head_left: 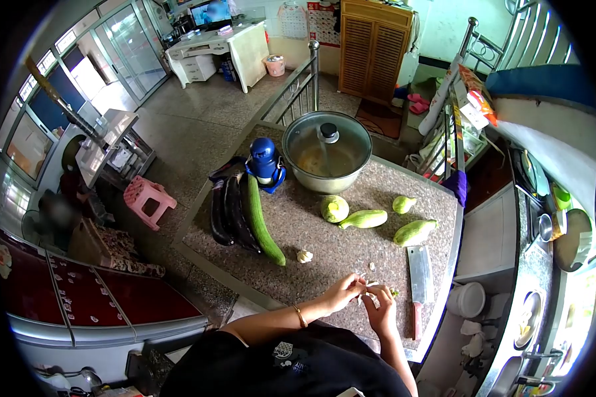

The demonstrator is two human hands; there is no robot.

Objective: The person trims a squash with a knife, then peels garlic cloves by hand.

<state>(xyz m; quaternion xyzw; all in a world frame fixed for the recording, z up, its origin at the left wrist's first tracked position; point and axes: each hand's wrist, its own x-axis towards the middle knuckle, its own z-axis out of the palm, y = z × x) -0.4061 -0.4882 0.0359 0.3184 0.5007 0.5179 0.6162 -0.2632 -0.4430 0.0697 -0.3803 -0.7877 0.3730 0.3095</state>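
Observation:
My left hand [342, 294] and my right hand [381, 308] meet above the near edge of the stone counter, fingers pinched together. Between the fingertips is a small pale piece that looks like a garlic clove, mostly hidden by them. A loose clove [371, 266] lies just beyond, and a small green scrap [395, 292] is beside my right fingers. Farther to the left sits a garlic bulb [304, 256]. To the right of my hands, a cleaver [420, 274] lies flat, its reddish handle toward me.
On the counter [324, 238] are dark eggplants [235, 212], a long green gourd [261, 225], a blue bottle [263, 162], a glass-lidded pot [328, 159] and several pale-green squashes [364, 219]. A pink stool [150, 200] stands left; a sink [528, 321] is right.

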